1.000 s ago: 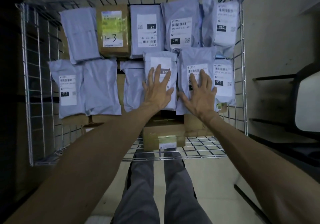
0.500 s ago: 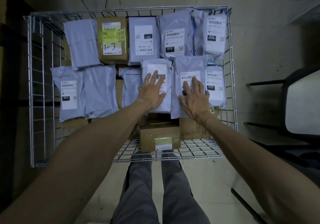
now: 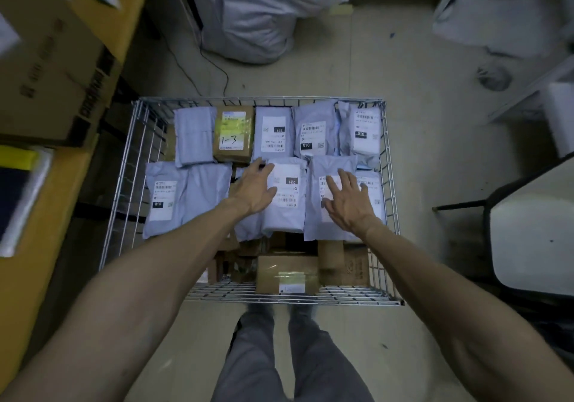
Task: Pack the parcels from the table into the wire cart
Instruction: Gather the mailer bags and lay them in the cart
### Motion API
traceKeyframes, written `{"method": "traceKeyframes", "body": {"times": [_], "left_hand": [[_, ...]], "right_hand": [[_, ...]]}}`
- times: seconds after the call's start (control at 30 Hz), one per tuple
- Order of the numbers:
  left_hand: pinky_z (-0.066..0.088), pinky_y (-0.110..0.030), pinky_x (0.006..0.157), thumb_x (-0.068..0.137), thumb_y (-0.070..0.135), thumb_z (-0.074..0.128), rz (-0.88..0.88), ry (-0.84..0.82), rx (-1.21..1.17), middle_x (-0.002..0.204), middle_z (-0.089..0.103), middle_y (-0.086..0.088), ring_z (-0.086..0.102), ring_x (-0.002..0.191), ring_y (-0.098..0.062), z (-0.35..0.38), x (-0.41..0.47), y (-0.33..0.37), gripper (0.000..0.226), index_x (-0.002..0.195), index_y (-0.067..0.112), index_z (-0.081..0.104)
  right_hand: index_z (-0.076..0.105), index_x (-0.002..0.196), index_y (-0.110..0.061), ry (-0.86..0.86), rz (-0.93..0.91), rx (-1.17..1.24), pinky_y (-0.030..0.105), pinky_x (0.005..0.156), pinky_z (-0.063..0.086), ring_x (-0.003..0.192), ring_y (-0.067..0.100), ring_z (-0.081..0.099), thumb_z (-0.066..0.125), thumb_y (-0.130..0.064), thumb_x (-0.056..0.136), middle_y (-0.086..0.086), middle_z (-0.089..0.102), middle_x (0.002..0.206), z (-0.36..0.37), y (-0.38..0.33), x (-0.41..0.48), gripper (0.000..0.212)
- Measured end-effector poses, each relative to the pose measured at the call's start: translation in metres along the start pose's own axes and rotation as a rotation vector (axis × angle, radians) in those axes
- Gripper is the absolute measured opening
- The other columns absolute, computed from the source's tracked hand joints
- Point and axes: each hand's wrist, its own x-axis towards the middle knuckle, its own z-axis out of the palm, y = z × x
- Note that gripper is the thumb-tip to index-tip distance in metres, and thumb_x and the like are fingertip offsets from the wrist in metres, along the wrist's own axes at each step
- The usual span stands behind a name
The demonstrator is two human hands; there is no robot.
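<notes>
The wire cart (image 3: 392, 184) stands on the floor in front of me, filled with several grey mailer bags and brown boxes. My left hand (image 3: 253, 187) hovers with spread fingers over the left edge of a grey parcel labelled 231 (image 3: 287, 212). My right hand (image 3: 348, 201) lies flat, fingers straight, on the grey parcel (image 3: 316, 218) to its right. A brown box marked 1-3 (image 3: 233, 134) sits in the back row. Small cardboard boxes (image 3: 287, 272) lie lower at the cart's near end. Neither hand holds anything.
A yellow table (image 3: 46, 202) runs along the left, carrying a large cardboard box (image 3: 52, 59). Big grey sacks (image 3: 264, 13) and a cable lie on the floor beyond the cart. A chair (image 3: 528, 240) stands at the right. My legs are below the cart.
My head has lifted and pulled back, so the cart looks smaller and the table and sacks have come into view. My left hand has slid left off the 231 label; the right hand stays flat.
</notes>
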Motion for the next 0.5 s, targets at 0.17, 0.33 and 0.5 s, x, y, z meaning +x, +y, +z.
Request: {"method": "traceKeyframes", "body": {"times": [0.17, 0.33, 0.5], "left_hand": [[0.030, -0.049, 0.115, 0.098, 0.032, 0.054, -0.014, 0.110, 0.076, 0.163, 0.011, -0.015, 0.018, 0.148, -0.035, -0.059, -0.044, -0.001, 0.062, 0.153, 0.016, 0.030], [0.027, -0.046, 0.117, 0.098, 0.037, 0.055, -0.120, 0.261, 0.147, 0.162, 0.014, -0.017, 0.019, 0.147, -0.036, -0.119, -0.096, -0.013, 0.065, 0.153, 0.015, 0.029], [0.028, -0.045, 0.116, 0.098, 0.039, 0.052, -0.240, 0.374, 0.174, 0.162, 0.016, -0.014, 0.020, 0.147, -0.033, -0.169, -0.157, -0.034, 0.062, 0.152, 0.016, 0.032]], "right_hand": [[0.015, 0.157, -0.016, 0.098, -0.037, 0.038, 0.057, 0.115, 0.023, 0.149, 0.033, 0.009, 0.033, -0.047, 0.104, 0.015, 0.007, 0.164, -0.055, -0.014, -0.002, 0.064], [0.021, 0.156, -0.016, 0.203, -0.139, 0.045, 0.055, 0.116, 0.023, 0.148, 0.032, 0.012, 0.032, -0.050, 0.103, 0.014, 0.012, 0.163, -0.113, -0.054, -0.001, 0.063], [0.022, 0.156, -0.017, 0.297, -0.257, 0.009, 0.054, 0.114, 0.026, 0.146, 0.034, 0.018, 0.033, -0.050, 0.103, 0.016, 0.016, 0.161, -0.158, -0.108, -0.004, 0.063]]}}
